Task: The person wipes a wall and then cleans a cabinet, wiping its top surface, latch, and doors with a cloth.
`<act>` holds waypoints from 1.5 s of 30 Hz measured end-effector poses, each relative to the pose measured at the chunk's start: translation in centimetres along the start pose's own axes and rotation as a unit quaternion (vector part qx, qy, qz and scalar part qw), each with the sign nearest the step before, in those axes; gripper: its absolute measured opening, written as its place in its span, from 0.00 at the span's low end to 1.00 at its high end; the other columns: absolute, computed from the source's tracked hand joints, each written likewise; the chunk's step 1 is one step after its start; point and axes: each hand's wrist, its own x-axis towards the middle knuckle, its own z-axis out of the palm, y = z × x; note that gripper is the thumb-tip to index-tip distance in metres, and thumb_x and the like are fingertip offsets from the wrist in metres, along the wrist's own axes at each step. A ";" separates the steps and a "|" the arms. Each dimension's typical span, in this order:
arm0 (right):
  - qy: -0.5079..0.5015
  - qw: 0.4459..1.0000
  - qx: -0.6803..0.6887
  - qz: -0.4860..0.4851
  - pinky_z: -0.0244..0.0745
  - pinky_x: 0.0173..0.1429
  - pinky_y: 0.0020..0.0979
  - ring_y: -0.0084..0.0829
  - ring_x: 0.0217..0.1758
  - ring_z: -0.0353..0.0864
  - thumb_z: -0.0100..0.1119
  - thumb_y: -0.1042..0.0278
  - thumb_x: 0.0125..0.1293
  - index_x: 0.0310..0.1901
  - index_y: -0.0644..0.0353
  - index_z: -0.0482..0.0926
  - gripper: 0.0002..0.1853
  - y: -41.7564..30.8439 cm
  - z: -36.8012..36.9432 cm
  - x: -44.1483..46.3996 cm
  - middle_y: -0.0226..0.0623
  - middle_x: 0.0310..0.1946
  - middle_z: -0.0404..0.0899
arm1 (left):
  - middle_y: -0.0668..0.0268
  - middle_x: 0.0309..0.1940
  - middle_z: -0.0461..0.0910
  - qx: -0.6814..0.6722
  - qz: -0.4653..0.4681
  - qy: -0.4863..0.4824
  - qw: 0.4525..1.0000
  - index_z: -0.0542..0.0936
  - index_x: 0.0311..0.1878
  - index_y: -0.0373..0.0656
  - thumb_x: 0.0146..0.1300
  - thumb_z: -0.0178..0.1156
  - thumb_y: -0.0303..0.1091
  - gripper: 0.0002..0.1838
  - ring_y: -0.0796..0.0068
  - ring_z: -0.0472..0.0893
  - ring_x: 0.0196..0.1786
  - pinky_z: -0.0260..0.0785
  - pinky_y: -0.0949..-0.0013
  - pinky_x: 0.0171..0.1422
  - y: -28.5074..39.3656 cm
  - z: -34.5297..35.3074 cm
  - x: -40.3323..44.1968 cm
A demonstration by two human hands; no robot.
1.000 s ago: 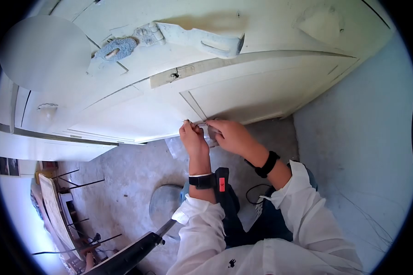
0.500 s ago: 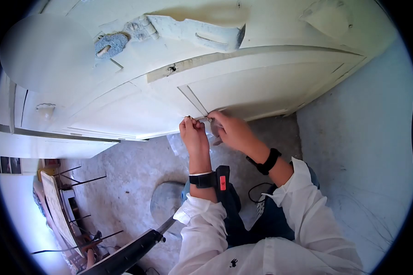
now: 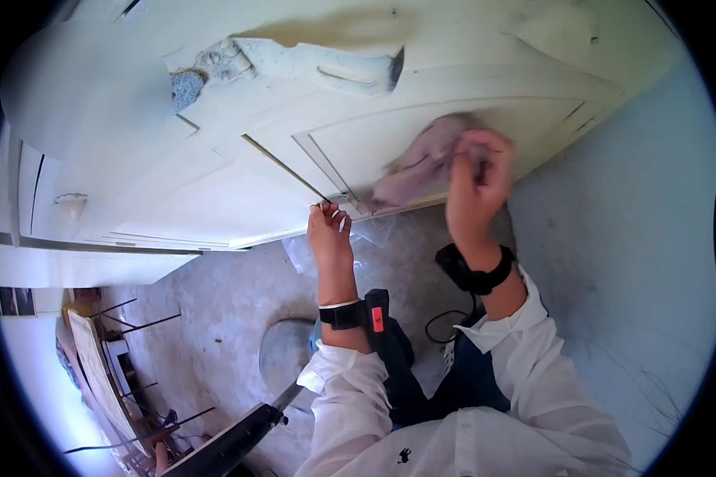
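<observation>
My right hand [image 3: 481, 179] is closed on a pinkish-grey cloth [image 3: 423, 163], which hangs to the left of the fingers in front of the cream door panel [image 3: 358, 143]; both are blurred by motion. At the lower edge of the panel, my left hand [image 3: 328, 230] has its fingers curled near a small metal fitting [image 3: 338, 198]. Whatever the left fingertips pinch, if anything, is too small to make out. A narrow dark gap runs down the door to the left fingertips.
A metal hasp [image 3: 326, 70] juts from the upper door. Clear plastic [image 3: 298, 253] lies on the concrete floor under my left hand. A round grey stool [image 3: 285, 354] stands below, with a folding table [image 3: 99, 374] at the left. A bluish wall [image 3: 612, 262] rises at the right.
My right hand has moved up and right, away from my left hand, and the cloth now shows spread out from it. A dark gap has opened in the door above my left hand.
</observation>
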 end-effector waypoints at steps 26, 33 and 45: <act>0.017 0.935 -0.275 -0.223 0.58 0.55 0.43 0.43 0.47 0.67 0.49 0.80 0.48 0.49 0.59 0.72 0.22 2.7 -3.2 1.3 0.40 0.42 0.75 | 0.59 0.39 0.77 -0.036 0.049 0.046 0.997 0.63 0.35 0.45 0.68 0.37 0.49 0.16 0.74 0.71 0.32 0.64 0.72 0.39 -1.3 1.8 -0.8; -0.176 0.939 -0.209 -0.207 0.62 0.48 0.40 0.39 0.40 0.68 0.51 0.80 0.46 0.51 0.59 0.71 0.25 1.4 -0.5 -1.3 0.40 0.41 0.74 | 0.60 0.38 0.76 -0.062 0.063 0.034 0.996 0.64 0.34 0.46 0.68 0.37 0.49 0.16 0.77 0.66 0.29 0.63 0.74 0.38 -1.7 1.4 -0.4; -0.264 0.910 -0.230 -0.223 0.63 0.48 0.40 0.40 0.43 0.68 0.50 0.78 0.48 0.56 0.52 0.68 0.29 2.0 -0.8 -1.5 0.37 0.44 0.74 | 0.58 0.44 0.73 -0.078 0.070 -0.018 0.994 0.65 0.33 0.46 0.68 0.39 0.51 0.18 0.74 0.67 0.32 0.65 0.72 0.42 -2.1 0.7 -0.2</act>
